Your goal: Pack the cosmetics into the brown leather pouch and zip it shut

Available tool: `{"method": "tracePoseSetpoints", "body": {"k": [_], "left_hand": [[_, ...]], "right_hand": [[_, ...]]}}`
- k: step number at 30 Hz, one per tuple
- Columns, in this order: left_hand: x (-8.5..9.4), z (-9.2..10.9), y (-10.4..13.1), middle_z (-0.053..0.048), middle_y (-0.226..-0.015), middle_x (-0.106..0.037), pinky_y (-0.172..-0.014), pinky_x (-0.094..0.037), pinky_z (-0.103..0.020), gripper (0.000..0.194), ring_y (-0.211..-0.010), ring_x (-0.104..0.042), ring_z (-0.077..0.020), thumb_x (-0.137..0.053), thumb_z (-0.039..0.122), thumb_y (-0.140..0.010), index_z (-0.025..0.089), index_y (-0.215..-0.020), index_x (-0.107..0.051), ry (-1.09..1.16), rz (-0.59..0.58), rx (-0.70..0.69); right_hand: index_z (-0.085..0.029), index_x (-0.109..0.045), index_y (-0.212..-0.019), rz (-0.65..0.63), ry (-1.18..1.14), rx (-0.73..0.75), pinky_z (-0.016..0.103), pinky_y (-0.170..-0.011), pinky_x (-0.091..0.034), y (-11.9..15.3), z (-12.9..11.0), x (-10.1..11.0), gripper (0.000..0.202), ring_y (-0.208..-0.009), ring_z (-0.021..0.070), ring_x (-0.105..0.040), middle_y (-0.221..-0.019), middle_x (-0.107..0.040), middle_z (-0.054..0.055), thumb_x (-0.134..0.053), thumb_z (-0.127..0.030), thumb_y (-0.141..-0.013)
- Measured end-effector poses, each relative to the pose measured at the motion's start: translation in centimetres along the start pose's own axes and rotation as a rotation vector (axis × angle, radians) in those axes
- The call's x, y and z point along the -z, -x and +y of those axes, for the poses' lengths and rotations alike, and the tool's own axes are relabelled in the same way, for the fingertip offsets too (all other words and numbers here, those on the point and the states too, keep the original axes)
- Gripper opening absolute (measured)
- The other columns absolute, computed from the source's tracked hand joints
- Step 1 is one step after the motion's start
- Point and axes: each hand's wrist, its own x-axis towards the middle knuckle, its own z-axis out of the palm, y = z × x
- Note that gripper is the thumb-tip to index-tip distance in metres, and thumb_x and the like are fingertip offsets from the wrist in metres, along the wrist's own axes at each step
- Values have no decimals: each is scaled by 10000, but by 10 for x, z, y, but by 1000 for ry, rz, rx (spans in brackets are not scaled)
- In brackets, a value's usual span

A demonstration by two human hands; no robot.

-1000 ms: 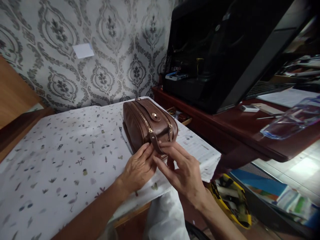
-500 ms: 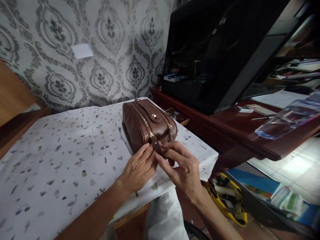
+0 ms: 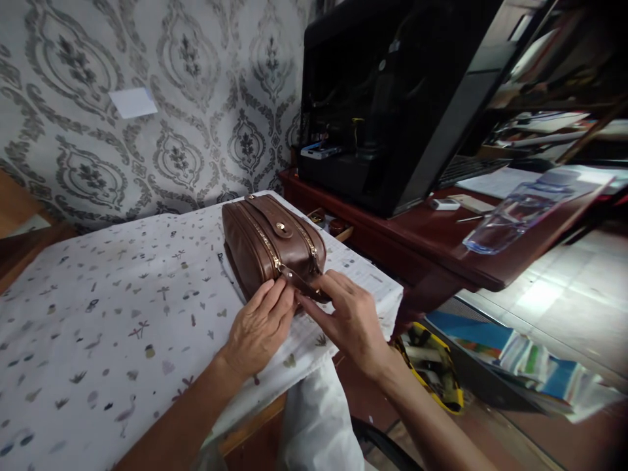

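Note:
A brown leather bag (image 3: 265, 242) with two brass zippers and a buttoned strap on top sits on the patterned white cloth (image 3: 161, 275). My left hand (image 3: 260, 320) rests against the bag's near end, its fingers together by the left zipper's end. My right hand (image 3: 350, 314) pinches the leather zipper pull (image 3: 301, 282) at the near end, drawing it out to the right. The fingertips of both hands are close together, and what lies between the left ones is hidden.
A dark computer case (image 3: 383, 111) stands on the red-brown desk (image 3: 422, 255) at the right, near a clear plastic bottle (image 3: 515, 216). Below are a yellow-and-black bag (image 3: 432, 366) and a partly open drawer (image 3: 343, 233) behind the bag.
The view has turned right, so the scene sits further left. The zipper pull now points more to the right, with my right hand's fingers further along it.

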Motion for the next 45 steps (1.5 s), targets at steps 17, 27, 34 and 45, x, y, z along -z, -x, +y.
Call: {"method": "tracePoseSetpoints", "body": {"k": [17,27,34,45], "left_hand": [[1,0,3,-118,-1319,-714,-1211,-401,-360,422,-1329,-593,-203,-386,109,-1016,64,-1335,-657,-24,-69,-1],[2,0,0,-90,-1361,-705,-1165,-427,-351,448,-1308,-606,-200,-350,93,-1023,68,-1335,-670,-45,-51,-4],[2,-1,-1,-108,-1276,-740,-1159,-434,-360,429,-1266,-630,-207,-360,95,-1016,61,-1286,-692,-2,-37,6],[1,0,4,-109,-1438,-642,-1230,-389,-376,399,-1376,-561,-213,-448,175,-1009,128,-1349,-651,-4,-124,-12]], "right_hand": [[-210,-650,-1161,37,-82,114,325,-874,-584,1,8,21,225,-1091,209,-665,-1268,-647,128,-505,-124,-1013],[-212,-648,-1275,36,-367,-161,246,-645,-545,0,14,7,284,-648,120,-651,-877,-706,27,-463,-300,-1078],[-187,-641,-1198,-14,-272,1,234,-742,-555,8,16,-2,205,-837,147,-715,-980,-742,59,-508,-186,-1042],[-194,-636,-1066,-30,-327,32,229,-589,-532,12,-19,4,85,-724,124,-636,-1050,-680,84,-628,-248,-1001]]}}
